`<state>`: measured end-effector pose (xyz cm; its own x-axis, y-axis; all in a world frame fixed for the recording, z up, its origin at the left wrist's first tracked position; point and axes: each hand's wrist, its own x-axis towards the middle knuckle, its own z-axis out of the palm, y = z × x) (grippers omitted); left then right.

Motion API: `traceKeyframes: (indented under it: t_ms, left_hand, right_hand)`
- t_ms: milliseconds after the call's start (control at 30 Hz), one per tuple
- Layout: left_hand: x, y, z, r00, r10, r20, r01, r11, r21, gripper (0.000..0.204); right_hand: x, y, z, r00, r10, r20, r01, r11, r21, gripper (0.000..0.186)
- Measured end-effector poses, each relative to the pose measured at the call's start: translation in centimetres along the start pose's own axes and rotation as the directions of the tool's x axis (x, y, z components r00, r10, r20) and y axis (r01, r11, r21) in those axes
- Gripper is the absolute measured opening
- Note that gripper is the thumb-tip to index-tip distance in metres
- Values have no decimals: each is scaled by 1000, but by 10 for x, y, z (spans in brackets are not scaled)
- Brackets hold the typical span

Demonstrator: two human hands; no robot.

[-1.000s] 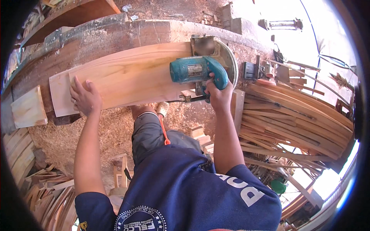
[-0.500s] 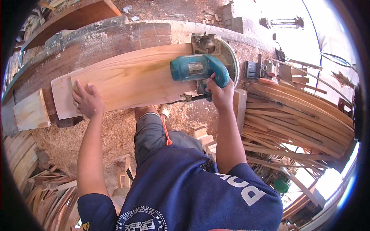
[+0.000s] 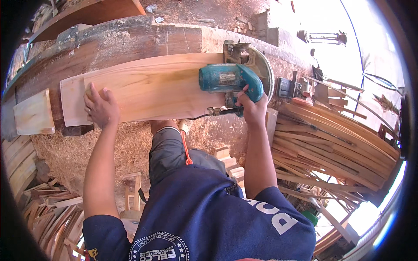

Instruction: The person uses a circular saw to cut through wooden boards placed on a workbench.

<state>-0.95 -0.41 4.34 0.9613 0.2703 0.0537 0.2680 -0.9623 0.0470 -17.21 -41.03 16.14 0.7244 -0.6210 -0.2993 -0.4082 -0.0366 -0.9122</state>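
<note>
My right hand (image 3: pixel 252 106) is wrapped round the rear handle of a teal circular saw (image 3: pixel 220 78), whose metal base and rounded guard stand at the right end of a pale wooden board (image 3: pixel 152 87). The blade is hidden. At the board's left end rests my left hand (image 3: pixel 102 106), its fingers bent over the end edge and its thumb on top. Under this board, a second pale board (image 3: pixel 72 102) sticks out to the left. Both lie across a dark, dusty wooden beam (image 3: pixel 130 48). A black power cord (image 3: pixel 200 116) runs from the saw along the board's near edge.
A short board piece (image 3: pixel 34 113) lies at the left. Long wooden strips (image 3: pixel 331 143) are stacked at the right, with offcuts (image 3: pixel 52 217) piled at the lower left. Sawdust (image 3: pixel 87 156) covers the floor round my legs. A reddish plank (image 3: pixel 87 17) lies at the far left.
The view has shifted slightly, moving the whole scene a little in the picture. My hands keep their places on the saw and the board.
</note>
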Motion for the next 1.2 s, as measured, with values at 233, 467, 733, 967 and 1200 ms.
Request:
traceKeyframes:
  t_ms: [233,467,733,967,1200]
  left_hand:
    - [-3,-1,-1,1000,15,-11,-15,1000,-19,65]
    - [1,2,-2,999,2,-32,-3,999,-41,64]
    - [-4,11,-8,1000,-23,6,23,999,-39,64]
    - [-9,10,22,884,462,-71,-435,869,238,63]
    - [-120,191,-20,568,749,342,-410,618,-671,43]
  right_hand:
    - [14,-1,2,998,-62,22,61,998,8,15]
    - [25,-5,8,997,-82,8,82,996,-18,30]
    - [-79,35,-37,998,-51,-38,45,987,-153,26]
    - [-213,55,-109,987,158,-41,-163,962,-220,25]
    - [-304,138,-152,925,333,-184,-378,750,-542,31]
